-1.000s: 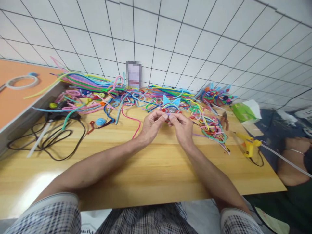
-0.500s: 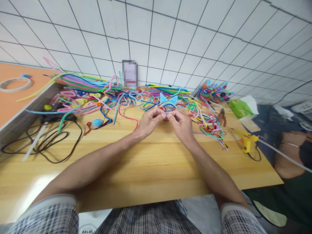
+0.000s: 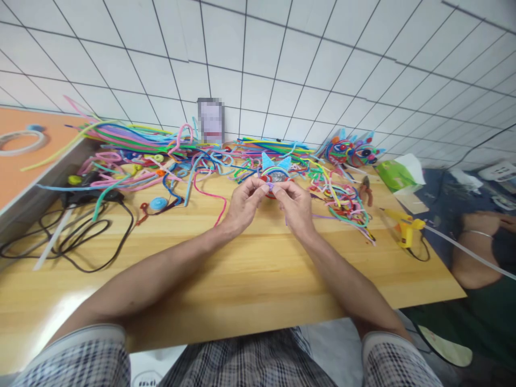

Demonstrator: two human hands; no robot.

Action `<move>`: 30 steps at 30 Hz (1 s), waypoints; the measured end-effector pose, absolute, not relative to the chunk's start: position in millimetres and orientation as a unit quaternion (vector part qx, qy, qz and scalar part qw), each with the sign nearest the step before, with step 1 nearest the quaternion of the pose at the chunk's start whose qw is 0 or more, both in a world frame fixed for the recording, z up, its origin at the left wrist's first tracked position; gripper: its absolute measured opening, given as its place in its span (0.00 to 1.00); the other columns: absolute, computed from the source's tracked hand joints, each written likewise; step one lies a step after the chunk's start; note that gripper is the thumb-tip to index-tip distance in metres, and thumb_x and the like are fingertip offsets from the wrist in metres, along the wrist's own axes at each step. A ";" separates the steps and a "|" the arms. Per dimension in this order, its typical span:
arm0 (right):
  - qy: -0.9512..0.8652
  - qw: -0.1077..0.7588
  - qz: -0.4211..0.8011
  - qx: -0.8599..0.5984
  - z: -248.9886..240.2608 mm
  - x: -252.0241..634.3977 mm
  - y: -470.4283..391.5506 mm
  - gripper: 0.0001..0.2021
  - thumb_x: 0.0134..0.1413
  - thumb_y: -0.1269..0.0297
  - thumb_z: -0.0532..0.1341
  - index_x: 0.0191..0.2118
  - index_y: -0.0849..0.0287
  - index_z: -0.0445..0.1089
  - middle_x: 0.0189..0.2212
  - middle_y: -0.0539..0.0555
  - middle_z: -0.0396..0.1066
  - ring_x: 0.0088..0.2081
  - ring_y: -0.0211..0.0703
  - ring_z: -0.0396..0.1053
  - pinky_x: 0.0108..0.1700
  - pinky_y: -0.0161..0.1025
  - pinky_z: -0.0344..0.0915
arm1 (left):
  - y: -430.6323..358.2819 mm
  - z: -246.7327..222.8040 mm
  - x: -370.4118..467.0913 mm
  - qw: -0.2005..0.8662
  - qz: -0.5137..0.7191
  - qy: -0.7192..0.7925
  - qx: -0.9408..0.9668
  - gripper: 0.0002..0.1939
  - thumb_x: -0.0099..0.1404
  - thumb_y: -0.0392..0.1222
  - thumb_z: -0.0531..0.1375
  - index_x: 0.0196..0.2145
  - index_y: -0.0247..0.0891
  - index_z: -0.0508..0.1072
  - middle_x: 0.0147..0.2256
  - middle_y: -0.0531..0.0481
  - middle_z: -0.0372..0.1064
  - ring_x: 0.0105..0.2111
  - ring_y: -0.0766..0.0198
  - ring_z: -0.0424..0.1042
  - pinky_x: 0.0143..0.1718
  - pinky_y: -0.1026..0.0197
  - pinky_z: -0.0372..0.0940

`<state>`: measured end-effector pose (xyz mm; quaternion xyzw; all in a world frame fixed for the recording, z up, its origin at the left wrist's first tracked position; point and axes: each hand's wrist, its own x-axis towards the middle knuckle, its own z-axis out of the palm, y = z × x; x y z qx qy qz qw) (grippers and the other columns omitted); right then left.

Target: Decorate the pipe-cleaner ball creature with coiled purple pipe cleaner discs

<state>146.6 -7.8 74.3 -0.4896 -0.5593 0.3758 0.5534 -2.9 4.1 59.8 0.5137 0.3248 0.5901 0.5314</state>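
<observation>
Since a second ago the two hands have drifted slightly left and up along the wooden table [image 3: 250, 279], keeping their pinch on the piece; the left hand [image 3: 242, 207] has thumb and forefinger closed together on a short purple pipe cleaner [image 3: 271, 186], and the right hand [image 3: 296, 207] pinches the same strand from the other side, fingertips nearly meeting; just behind the fingertips sits the small craft face [image 3: 276, 171], a round coil with two blue ears, touching the fingers; one finished pipe-cleaner figure cluster [image 3: 351, 151] stands well to the right; one yellow glue gun [image 3: 405, 228] lies near the table's right edge; one pair of pliers [image 3: 366, 189] lies between them; loose pipe cleaners [image 3: 153, 156], too tangled to count, spread along the wall.
</observation>
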 end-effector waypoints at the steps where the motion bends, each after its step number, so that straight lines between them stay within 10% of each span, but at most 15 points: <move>1: -0.552 0.555 0.389 -0.486 72.6 145.1 -7.7 0.15 0.57 0.47 0.69 0.35 0.54 0.77 0.24 0.45 0.66 0.25 0.36 0.59 0.28 0.36 0.57 | 3.5 59.9 -2.6 0.534 0.590 0.326 0.510 0.24 0.62 0.63 0.73 0.32 0.40 0.74 0.25 0.56 0.63 0.24 0.67 0.58 0.27 0.61 0.55; 30: -0.598 0.563 0.291 -0.490 68.6 143.9 -11.3 0.12 0.63 0.53 0.64 0.33 0.55 0.72 0.26 0.46 0.66 0.29 0.38 0.60 0.34 0.39 0.58 | 6.0 58.3 -2.2 0.557 0.559 0.311 0.529 0.21 0.65 0.59 0.71 0.34 0.38 0.74 0.24 0.57 0.63 0.23 0.69 0.60 0.26 0.63 0.56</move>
